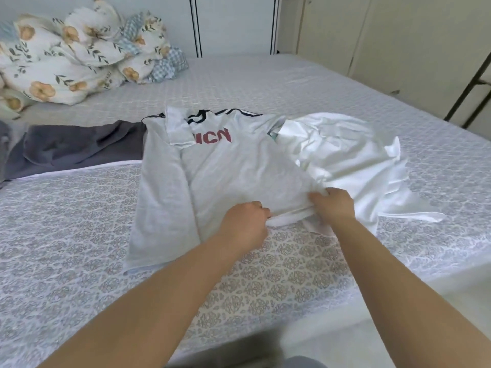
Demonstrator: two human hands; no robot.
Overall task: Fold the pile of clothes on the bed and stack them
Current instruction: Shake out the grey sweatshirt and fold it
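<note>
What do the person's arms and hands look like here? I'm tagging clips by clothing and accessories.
Both forearms are bare up to the frame edge, with no sleeves showing. The left hand and right hand wear no gloves, and no watch, bracelet or ring is visible.

Red lettering (212,137) on the grey shirt (233,176) was part-covered by its folded sleeve (178,128); dark garment (79,147) ran off frame left.

Floral duvet (66,62), white with peach blooms and a blue checked lining: bunched at 10 o'clock on the bed. Bedspread (265,274), patterned, pale grey: spread across the mattress. Wardrobe doors (385,35), cream: seen at 1 o'clock. Dark metal frame (470,83): leaned at 2 o'clock.
</note>
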